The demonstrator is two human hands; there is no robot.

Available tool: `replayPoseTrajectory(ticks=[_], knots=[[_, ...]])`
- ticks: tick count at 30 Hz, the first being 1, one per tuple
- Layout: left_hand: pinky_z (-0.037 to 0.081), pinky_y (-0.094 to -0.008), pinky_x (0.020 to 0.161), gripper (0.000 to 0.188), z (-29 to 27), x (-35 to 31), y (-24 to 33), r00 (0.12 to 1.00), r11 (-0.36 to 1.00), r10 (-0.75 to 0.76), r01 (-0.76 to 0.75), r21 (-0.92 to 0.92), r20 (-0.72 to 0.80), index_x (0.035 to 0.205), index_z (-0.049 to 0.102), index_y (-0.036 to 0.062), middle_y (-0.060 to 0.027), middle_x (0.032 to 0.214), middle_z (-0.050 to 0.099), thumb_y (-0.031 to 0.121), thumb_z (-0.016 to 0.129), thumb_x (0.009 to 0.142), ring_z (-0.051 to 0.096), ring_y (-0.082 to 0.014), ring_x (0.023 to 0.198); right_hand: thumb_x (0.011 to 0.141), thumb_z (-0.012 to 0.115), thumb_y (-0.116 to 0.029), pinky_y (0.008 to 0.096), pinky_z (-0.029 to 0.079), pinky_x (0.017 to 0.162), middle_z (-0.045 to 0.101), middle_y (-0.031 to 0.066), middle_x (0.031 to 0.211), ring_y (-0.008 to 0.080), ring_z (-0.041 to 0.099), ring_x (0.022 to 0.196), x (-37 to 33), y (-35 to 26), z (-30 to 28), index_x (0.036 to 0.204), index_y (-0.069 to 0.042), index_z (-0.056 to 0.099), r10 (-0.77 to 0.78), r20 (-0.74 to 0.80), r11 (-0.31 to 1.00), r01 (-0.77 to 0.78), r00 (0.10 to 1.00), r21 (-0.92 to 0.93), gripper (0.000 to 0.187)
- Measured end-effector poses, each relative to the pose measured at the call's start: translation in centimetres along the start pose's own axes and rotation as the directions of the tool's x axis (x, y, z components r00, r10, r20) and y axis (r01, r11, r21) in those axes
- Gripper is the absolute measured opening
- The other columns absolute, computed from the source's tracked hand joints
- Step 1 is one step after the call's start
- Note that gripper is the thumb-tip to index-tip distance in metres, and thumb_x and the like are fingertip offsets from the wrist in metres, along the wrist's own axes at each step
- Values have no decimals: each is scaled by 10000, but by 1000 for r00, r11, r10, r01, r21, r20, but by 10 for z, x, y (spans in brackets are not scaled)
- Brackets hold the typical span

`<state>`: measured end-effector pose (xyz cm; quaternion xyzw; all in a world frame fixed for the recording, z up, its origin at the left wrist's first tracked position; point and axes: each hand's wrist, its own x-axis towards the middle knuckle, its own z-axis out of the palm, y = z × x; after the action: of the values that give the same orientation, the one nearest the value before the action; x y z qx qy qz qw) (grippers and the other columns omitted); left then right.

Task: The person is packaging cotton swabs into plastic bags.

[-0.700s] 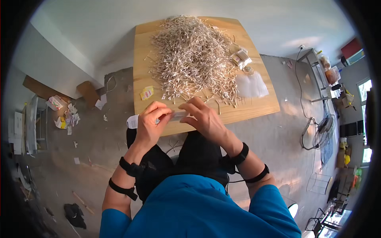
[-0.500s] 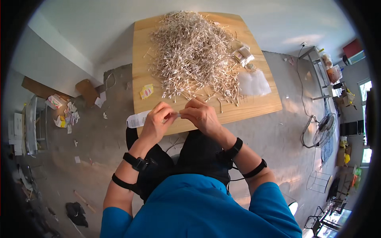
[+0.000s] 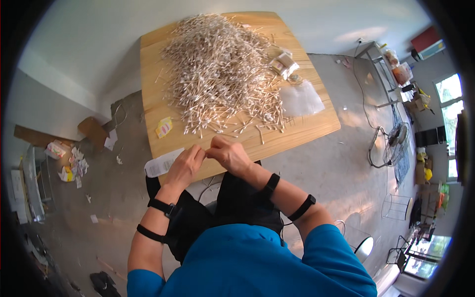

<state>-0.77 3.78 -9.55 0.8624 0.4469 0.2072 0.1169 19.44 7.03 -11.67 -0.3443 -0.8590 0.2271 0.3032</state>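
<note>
My left hand and my right hand meet above the near edge of the wooden table. Thumbs and fingers of both are closed in a pinch, fingertips touching. Whatever lies between them is hidden by the fingers. Next to my left hand is a white printed paper strip, overlapping the table's edge. Beyond it lies a small yellow and white label. A big loose heap of cotton swabs covers the far middle of the table, with stray swabs reaching toward my right hand.
Clear plastic bags lie flat right of the heap, beside a filled clear packet. A floor fan stands to the right, near a metal rack. Paper scraps and cardboard lie on the floor at left.
The view has shifted, so the table sits further left and tilted. My hands remain pinched together, now with fingertips closer; the whitish bit visible between them before is hidden.
</note>
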Motion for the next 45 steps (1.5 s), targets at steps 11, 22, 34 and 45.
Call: replayPoseTrajectory(ticks=[11, 22, 34, 45], knots=[[511, -406, 633, 103, 9, 2, -3, 978, 963, -164, 130, -236, -130, 855, 652, 43, -99, 837, 586, 44, 745, 811, 639, -321, 757, 811, 597, -101, 398, 549, 637, 512, 117, 921, 298, 631, 846, -4, 1, 10, 834, -42, 600, -25, 19, 997, 26, 999, -67, 64], [490, -445, 651, 119, 16, 13, -15, 991, 997, -62, 58, -42, -115, 822, 621, 36, -118, 828, 588, 73, 734, 811, 609, -350, 747, 821, 602, -122, 405, 518, 622, 540, 105, 893, 307, 632, 814, 1, 21, 22, 947, -119, 695, 15, -47, 1000, -14, 999, 21, 157], [452, -433, 635, 100, 15, 24, -12, 997, 970, -65, 57, -237, -28, 846, 595, -9, -149, 812, 550, 24, 690, 848, 589, -346, 732, 815, 619, -81, 447, 497, 656, 530, 154, 859, 363, 607, 750, 5, 36, 28, 819, -5, 597, 26, -9, 987, -24, 1000, 159, 79], [467, -465, 676, 89, 16, 33, -31, 997, 970, -65, 72, -231, 39, 900, 582, -20, -188, 889, 574, 48, 640, 899, 603, -406, 807, 821, 603, -66, 435, 497, 675, 548, 173, 830, 374, 590, 766, 17, 43, 29, 802, 19, 591, -13, -49, 982, 22, 999, 188, 88]])
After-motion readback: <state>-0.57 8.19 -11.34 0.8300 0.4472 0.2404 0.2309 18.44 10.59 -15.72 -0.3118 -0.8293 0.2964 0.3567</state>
